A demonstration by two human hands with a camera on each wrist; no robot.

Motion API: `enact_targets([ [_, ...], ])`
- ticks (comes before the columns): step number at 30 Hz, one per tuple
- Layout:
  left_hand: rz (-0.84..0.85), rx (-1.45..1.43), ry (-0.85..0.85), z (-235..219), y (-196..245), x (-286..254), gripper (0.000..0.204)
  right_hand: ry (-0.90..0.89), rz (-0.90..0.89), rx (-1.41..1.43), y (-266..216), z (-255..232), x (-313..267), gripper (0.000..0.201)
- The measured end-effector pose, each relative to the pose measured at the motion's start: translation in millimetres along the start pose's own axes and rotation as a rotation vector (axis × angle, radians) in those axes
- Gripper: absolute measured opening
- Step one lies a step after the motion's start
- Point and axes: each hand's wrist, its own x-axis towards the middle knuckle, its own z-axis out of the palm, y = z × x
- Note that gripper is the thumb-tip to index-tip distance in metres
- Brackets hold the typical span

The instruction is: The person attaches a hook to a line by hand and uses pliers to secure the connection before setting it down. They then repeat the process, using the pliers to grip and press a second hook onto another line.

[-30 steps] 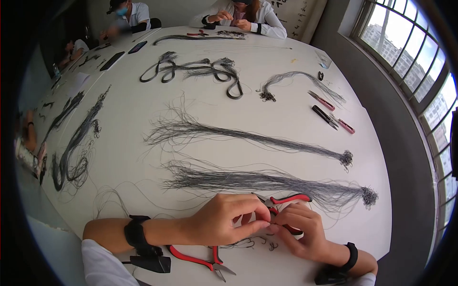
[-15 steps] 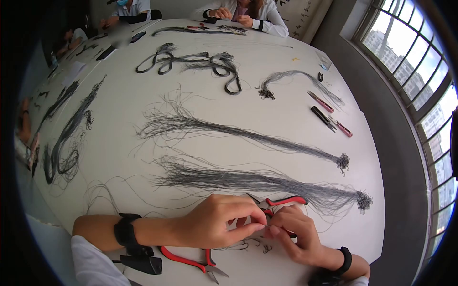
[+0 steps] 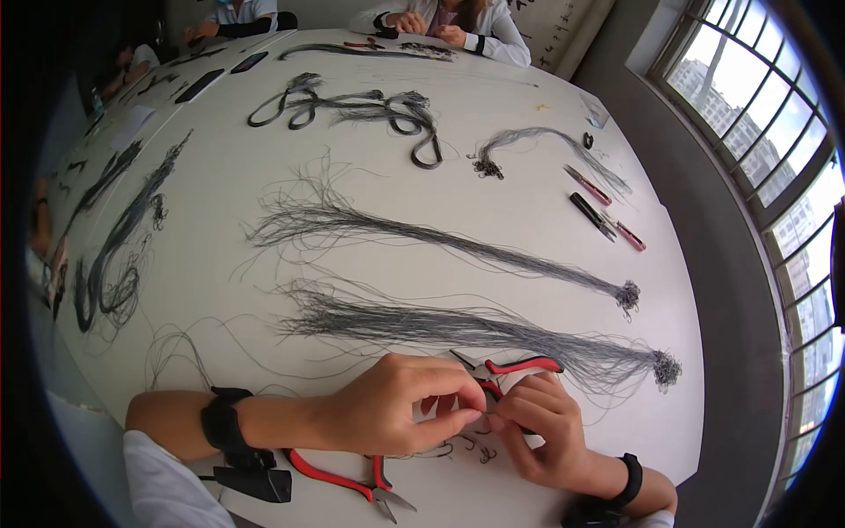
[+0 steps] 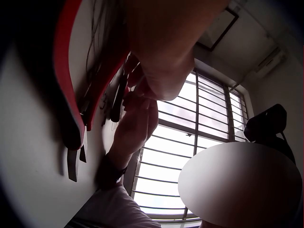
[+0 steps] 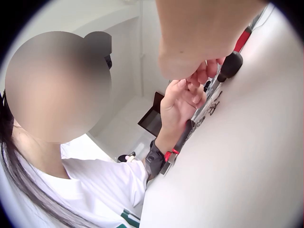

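Thumb and forefinger of my left hand [image 3: 396, 405] pinch one end of a small thin piece, and my right hand [image 3: 546, 427] pinches it close beside. Fingertips hide most of it, so I cannot tell whether it is a hook or line. Under and behind the hands lie red-handled pliers [image 3: 528, 363], partly covered by the right hand. Several loose fish hooks [image 3: 486, 455] are on the table below the fingers. A second pair of red-handled pliers [image 3: 339, 471] lies near my left wrist. Just beyond, a bundle of dark fishing lines [image 3: 510, 334] ends in clustered hooks [image 3: 666, 370].
Another line bundle [image 3: 475, 251] stretches behind the first. Black-handled snips [image 3: 592, 217] and pink-handled snips [image 3: 588, 185] lie at the right. Looped dark bundles [image 3: 427, 154] sit farther back on the white table [image 3: 202, 290]. Across it, a person in white [image 3: 493, 35] works with both hands.
The head view has shifted slightly, moving the scene left and up. Both hands keep their pinch, fingertips close together, with only small finger movements.
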Motion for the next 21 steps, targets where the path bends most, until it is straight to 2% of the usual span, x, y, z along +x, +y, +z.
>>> enact_targets([
  [5,0.07,0.037,0.015,2,-4,-1,0.012,-0.007,-0.001,0.008,-1,0,-2,0.015],
  [11,0.198,0.089,0.057,5,-8,-2,0.012,-0.06,0.158,0.195,-7,-2,-1,0.008],
  [13,0.225,0.101,0.076,6,-9,-2,0.012,-0.126,0.243,0.228,-8,-5,0,0.009],
  [15,0.299,0.158,0.083,6,-9,-1,0.011,-0.148,0.265,0.266,-8,-6,1,0.01],
  [21,0.366,0.205,0.117,8,-11,0,0.012,-0.162,0.287,0.321,-9,-7,2,0.013],
])
